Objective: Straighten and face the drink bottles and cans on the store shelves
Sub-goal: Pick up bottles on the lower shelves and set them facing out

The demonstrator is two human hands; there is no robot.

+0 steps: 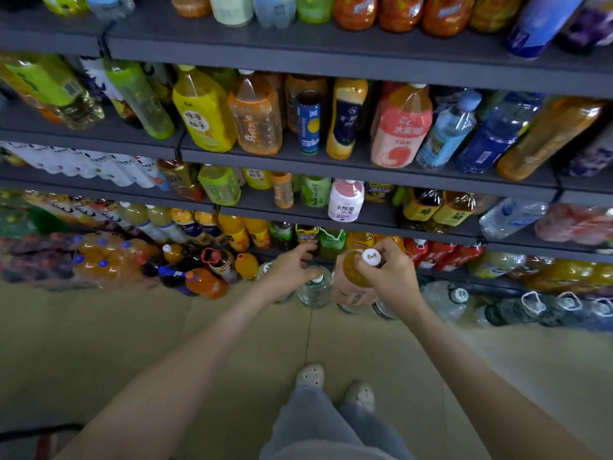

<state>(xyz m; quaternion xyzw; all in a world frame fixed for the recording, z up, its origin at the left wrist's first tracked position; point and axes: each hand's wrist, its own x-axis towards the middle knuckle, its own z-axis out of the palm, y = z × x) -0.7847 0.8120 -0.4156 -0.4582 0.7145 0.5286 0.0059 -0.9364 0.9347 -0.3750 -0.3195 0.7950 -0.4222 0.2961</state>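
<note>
Head view: the right hand (388,277) grips a bottle (352,272) at the neck, its fingers curled round just under the white cap (371,257). The bottle is clear plastic full of orange drink, with a pale pink label (357,297) low on the body that carries dark print. It is held roughly upright, clear of the shelves (365,162), just above the water bottles (313,295) standing on the floor (199,343).

The left hand (292,267) is beside it, apart from the held bottle. Its fingers stretch forward to the edge of a low shelf, near a row of green-labelled bottles (331,242). Its thumb hangs over the cap of one water bottle. I cannot tell whether this hand holds anything.

The shelves are dark grey and packed with mixed drinks in yellow, orange, pink, blue and green. On the floor to the left lie orange and dark soda bottles (205,282). The person's pale shoes (310,376) stand on the tan tiles.
</note>
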